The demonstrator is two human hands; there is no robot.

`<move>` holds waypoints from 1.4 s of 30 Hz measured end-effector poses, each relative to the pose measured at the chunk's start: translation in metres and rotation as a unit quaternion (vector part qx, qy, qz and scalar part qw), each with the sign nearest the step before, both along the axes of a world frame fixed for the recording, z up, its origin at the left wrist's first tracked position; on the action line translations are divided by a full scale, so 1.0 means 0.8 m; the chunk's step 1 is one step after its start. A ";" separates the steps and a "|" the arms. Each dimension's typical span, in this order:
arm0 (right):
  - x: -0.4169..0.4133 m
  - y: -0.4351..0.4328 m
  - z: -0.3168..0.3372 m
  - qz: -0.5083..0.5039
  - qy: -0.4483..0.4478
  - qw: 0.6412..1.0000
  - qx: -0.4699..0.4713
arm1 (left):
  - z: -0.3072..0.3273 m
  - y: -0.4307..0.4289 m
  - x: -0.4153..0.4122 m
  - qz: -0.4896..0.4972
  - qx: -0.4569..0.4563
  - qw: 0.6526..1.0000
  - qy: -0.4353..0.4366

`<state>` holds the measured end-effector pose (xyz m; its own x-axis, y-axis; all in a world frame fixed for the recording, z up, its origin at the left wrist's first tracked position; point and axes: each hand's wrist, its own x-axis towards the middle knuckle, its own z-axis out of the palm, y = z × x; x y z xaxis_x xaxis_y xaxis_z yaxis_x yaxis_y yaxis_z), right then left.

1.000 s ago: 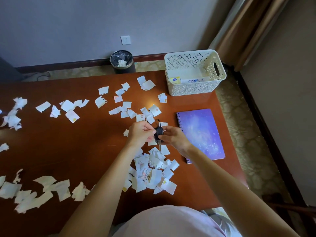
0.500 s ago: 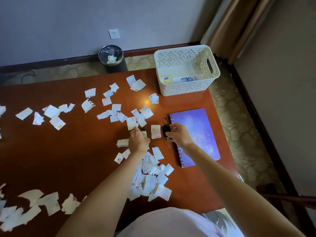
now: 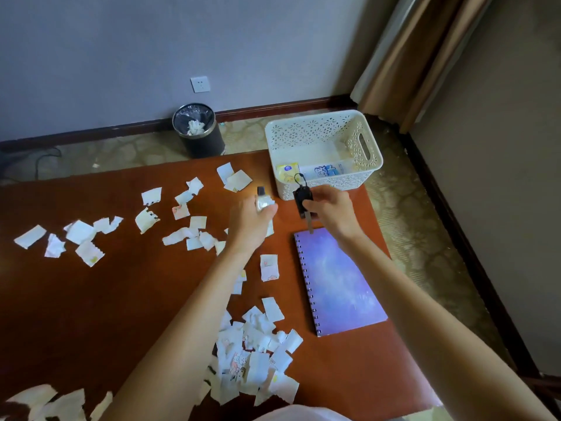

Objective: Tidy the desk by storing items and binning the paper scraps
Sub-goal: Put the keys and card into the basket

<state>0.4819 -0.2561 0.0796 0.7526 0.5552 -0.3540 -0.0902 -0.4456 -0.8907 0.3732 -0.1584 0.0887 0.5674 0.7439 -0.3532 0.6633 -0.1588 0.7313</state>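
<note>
I see both hands held out over the brown surface [image 3: 106, 284], close to the white basket [image 3: 318, 185]. The left hand [image 3: 252, 221] has its fingers curled round a small bottle [image 3: 263, 199]. The bottle is shiny, and its black cap sticks up out of the hand. The right hand [image 3: 332, 208] pinches a black key [image 3: 301, 198] by its fat part. The key's metal blade points down at the top edge of the purple notebook [image 3: 340, 281]. A little black loop stands up from the top of the key. The key is just in front of the basket's near wall, and I cannot tell if it touches it.

The basket sits at the far right corner of the surface. Inside it lie a yellow pack [image 3: 287, 171] and a blue and white pack [image 3: 328, 171]. The notebook lies flat near the right edge, with its wire rings on the left side.

Paper scraps [image 3: 255, 360] are all over the surface. A big heap lies near me between the two arms, and more lie to the left. The black bin [image 3: 206, 145] stands on the floor by the wall, past the surface, with crumpled white paper in it. A white wall socket [image 3: 200, 84] is above the bin.
</note>
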 end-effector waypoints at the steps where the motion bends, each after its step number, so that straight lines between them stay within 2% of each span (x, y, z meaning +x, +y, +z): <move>1: 0.015 0.006 0.010 -0.012 -0.005 1.000 0.020 | 0.013 0.007 0.019 -0.004 0.010 1.000 -0.021; 5: 0.086 0.033 0.027 -0.055 -0.031 0.997 0.054 | 0.042 0.033 0.099 -0.020 0.017 0.998 -0.063; 10: 0.162 0.070 -0.003 -0.081 -0.019 0.996 -0.032 | 0.019 0.057 0.173 -0.041 -0.017 0.999 0.002; 16: 0.192 0.106 -0.071 0.017 0.008 0.981 -0.193 | -0.021 0.065 0.207 -0.056 -0.056 0.989 0.128; 23: 0.192 0.126 -0.109 0.129 -0.002 0.954 -0.269 | -0.054 0.068 0.218 -0.025 -0.085 0.986 0.141; 27: 0.190 0.128 -0.110 0.176 -0.055 0.944 -0.273 | -0.055 0.071 0.220 -0.008 -0.082 0.989 0.126; 32: 0.190 0.128 -0.109 0.230 -0.121 0.914 -0.312 | -0.061 0.072 0.219 0.007 -0.056 0.992 0.108; 35: 0.198 0.123 -0.109 0.234 -0.107 0.917 -0.304 | -0.068 0.075 0.220 0.016 -0.053 0.994 0.090; 37: 0.205 0.117 -0.100 0.230 -0.096 0.931 -0.265 | -0.072 0.078 0.222 0.025 -0.056 0.996 0.068; 39: 0.212 0.110 -0.086 0.232 -0.037 0.948 -0.216 | -0.078 0.080 0.225 0.031 -0.064 0.996 0.047; 42: 0.216 0.102 -0.075 0.277 0.039 0.940 -0.193 | -0.083 0.078 0.234 0.036 -0.084 0.996 0.019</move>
